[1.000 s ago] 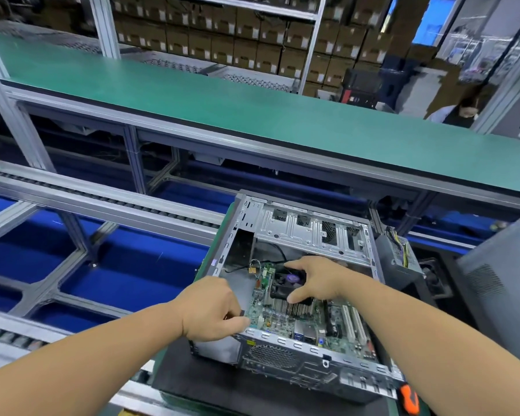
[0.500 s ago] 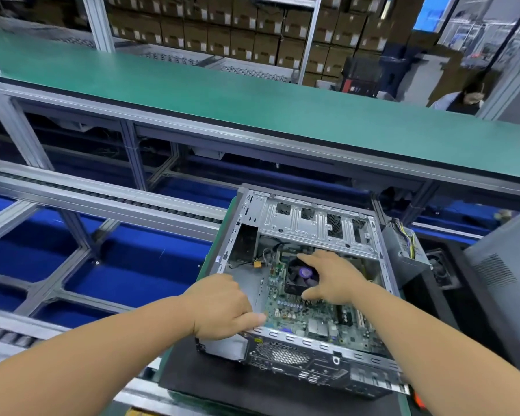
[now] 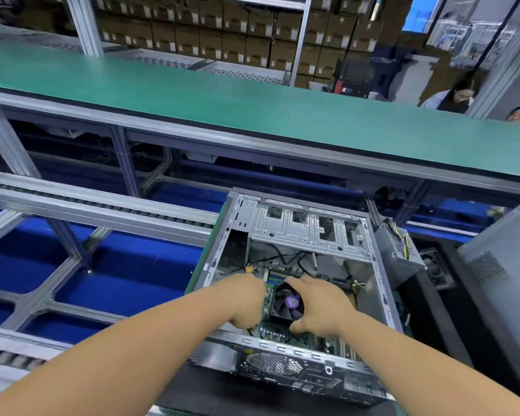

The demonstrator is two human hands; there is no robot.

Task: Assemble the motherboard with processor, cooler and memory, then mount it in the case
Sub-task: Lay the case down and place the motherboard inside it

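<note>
Both hands down inside the open case [image 3: 382, 292], right hand [image 3: 321, 307] cupped round the cooler fan [image 3: 287, 303] from its right, left hand [image 3: 243, 301] curled at the motherboard [image 3: 278, 331] left edge, grip hidden.

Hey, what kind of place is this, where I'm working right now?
Most likely a computer assembly line in a factory. An open computer case sits at a station beside roller conveyor rails, a long green workbench runs across, and stacked cardboard boxes fill shelving behind.
</note>
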